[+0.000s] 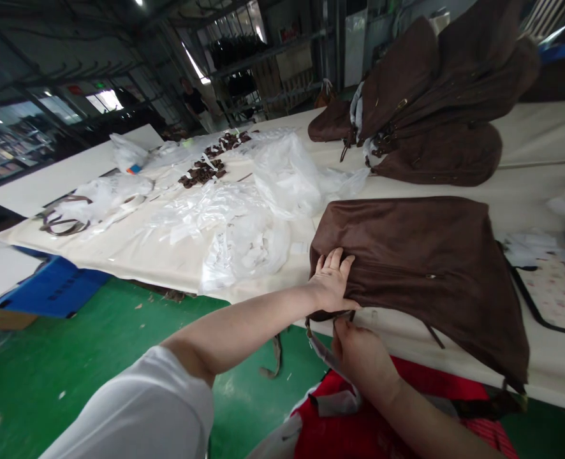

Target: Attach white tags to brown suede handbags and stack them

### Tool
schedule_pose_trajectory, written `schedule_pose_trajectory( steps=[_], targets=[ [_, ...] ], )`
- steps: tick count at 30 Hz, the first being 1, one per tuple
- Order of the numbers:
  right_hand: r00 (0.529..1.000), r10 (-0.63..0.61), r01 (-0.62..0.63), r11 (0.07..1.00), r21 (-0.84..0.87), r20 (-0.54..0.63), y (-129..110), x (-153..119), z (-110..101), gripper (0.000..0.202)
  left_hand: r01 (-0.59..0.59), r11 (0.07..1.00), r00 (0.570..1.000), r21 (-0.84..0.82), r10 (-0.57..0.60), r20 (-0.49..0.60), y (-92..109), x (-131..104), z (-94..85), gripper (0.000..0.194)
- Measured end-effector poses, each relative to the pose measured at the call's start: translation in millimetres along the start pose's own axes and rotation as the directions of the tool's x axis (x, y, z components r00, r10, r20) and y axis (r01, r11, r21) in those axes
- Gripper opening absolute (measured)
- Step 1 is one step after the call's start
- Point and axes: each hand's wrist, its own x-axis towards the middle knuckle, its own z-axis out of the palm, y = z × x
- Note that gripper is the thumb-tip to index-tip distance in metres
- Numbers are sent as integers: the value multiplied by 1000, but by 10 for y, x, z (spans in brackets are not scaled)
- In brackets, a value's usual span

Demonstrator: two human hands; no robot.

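A large dark brown leather bag (416, 248) lies flat on the cream-covered table, with its lower edge over the table's front. My left hand (331, 280) rests on the bag's left end, fingers spread on the leather. Just below it, at the bag's lower left edge, my right hand (354, 344) has its fingers closed; what they pinch is too hidden to name. A strap partly wrapped in pale material (325, 357) hangs from the bag's left corner beside my right hand.
Clear plastic bags (249, 245) lie left of the bag, with bundled brown pieces (202, 172) behind them. More brown bags (435, 108) are piled at the back right. A patterned board (557, 290) lies at right. A blue box (57, 287) stands on the green floor.
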Motion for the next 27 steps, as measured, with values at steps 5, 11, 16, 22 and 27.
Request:
schedule_pose_trajectory(
  steps=[5, 11, 16, 22, 27],
  targets=[
    [999, -10, 10, 1000, 2, -36, 191, -72, -10, 15, -203, 964, 961, -174, 231, 155, -355, -138, -207, 120],
    [1000, -4, 4, 1000, 19, -2, 148, -33, 56, 14, -160, 970, 957, -183, 198, 212, -521, -304, -290, 117],
    [999, 12, -13, 999, 34, 32, 155, -29, 85, 18, -133, 981, 964, -144, 162, 211, -460, -310, -212, 119],
    [999, 32, -32, 999, 32, 18, 167, -30, 118, 16, -129, 986, 983, -104, 140, 115, -428, -324, -115, 117],
    [1000, 14, -15, 999, 39, 4, 105, 7, 151, 12, -93, 993, 993, -67, 98, 66, -363, -416, 1, 113]
  ],
)
